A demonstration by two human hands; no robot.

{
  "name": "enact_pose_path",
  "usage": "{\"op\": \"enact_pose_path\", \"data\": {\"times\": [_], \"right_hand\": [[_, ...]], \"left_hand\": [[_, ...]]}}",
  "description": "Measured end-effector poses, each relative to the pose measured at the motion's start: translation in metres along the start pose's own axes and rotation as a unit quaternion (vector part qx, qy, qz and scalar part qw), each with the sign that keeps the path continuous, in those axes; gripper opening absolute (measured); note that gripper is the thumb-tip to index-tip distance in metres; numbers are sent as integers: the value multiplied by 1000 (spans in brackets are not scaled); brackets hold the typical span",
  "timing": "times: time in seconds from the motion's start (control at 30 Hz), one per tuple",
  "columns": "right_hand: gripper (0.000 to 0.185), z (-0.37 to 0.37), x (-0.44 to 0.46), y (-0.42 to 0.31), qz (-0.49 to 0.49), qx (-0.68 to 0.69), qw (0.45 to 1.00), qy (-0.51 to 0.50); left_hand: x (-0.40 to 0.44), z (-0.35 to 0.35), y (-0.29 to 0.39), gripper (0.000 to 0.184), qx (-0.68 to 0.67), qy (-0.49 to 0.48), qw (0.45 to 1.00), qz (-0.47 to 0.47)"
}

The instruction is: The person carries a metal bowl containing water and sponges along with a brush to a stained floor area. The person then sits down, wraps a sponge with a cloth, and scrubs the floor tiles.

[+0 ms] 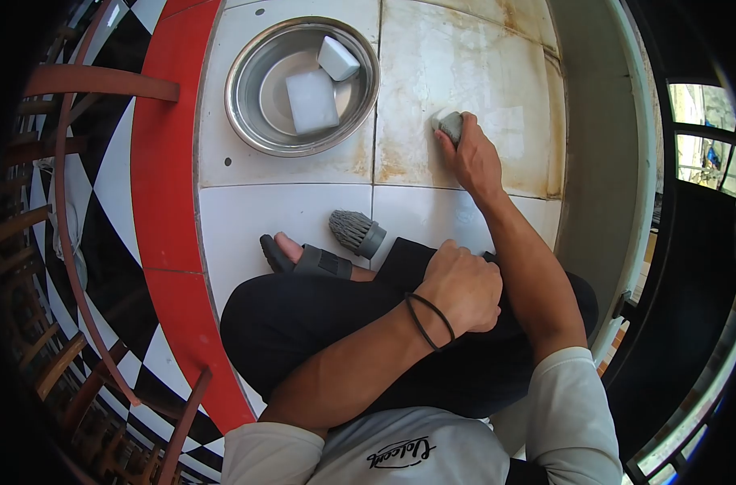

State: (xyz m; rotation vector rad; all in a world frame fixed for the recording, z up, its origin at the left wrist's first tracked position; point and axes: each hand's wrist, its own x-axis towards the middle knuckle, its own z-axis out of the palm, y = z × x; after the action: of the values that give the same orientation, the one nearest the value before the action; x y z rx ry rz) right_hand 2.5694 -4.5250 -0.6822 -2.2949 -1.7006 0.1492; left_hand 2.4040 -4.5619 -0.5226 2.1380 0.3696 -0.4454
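My right hand [473, 158] grips a small grey-green scrubbing piece [450, 126] against the stained white floor tile [416, 73]. Its palm side is hidden. Over my lap rests my left hand [462, 287], its fingers curled in a fist with nothing visible in them and a black band round the wrist. A round metal basin [235, 97] stands on the tiles at the upper left, holding a large white block [312, 102] and a smaller white block [338, 58]. Between the basin and my legs lies a grey bristle brush [357, 233] on its side.
My sandalled foot [323, 263] is beside the brush. A red tile border [170, 186] and brown metal rails [101, 79] run along the left, with black and white checkered floor beyond. On the right are a pale ledge [606, 162] and a dark-framed door [699, 234].
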Motion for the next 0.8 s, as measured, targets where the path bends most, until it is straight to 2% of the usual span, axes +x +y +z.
{"op": "enact_pose_path", "data": {"times": [0.1, 0.2, 0.23, 0.33, 0.37, 0.43, 0.47, 0.5, 0.6, 0.63, 0.73, 0.77, 0.8], "right_hand": [[45, -1, -21, -7, -189, 54, 980, -13], [46, -5, -6, -3, -87, -5, 996, 4], [46, -3, 1, -2, 27, -13, 1000, -10], [44, -9, -20, -9, -108, 0, 993, -50], [44, -13, -24, -12, -185, 11, 979, -88], [44, -14, -14, -9, -119, -10, 990, -81], [44, -13, -7, -9, -85, -20, 993, -77], [44, -12, -4, -11, -1, 1, 997, -80], [42, -26, -1, 2, -256, -41, 957, -127], [41, -32, 0, 5, -276, -36, 941, -191], [44, -23, 18, 23, -138, 0, 986, -98], [46, -19, 19, 21, -18, -10, 996, -85], [44, -14, 10, 17, -106, 14, 991, -80]], "left_hand": [[0, 3, -1, 40, 11, 25, 1000, -8], [0, 3, -1, 39, 17, 30, 999, -10], [-1, 3, -1, 39, 17, 28, 999, -13], [-2, 6, -2, 42, 27, 59, 998, -9], [-1, 7, -2, 39, 28, 72, 997, -8], [1, 11, -3, 32, 33, 96, 995, -4], [1, 10, -3, 28, 35, 78, 996, -3], [1, 8, -3, 24, 35, 59, 998, -3], [0, 9, -4, 17, 32, 45, 998, 13], [1, 9, -4, 16, 27, 51, 998, 20], [10, 9, -4, 17, 24, 46, 999, 9], [13, 11, -5, 17, 25, 47, 999, 9], [15, 14, -7, 18, 25, 46, 999, 7]]}}
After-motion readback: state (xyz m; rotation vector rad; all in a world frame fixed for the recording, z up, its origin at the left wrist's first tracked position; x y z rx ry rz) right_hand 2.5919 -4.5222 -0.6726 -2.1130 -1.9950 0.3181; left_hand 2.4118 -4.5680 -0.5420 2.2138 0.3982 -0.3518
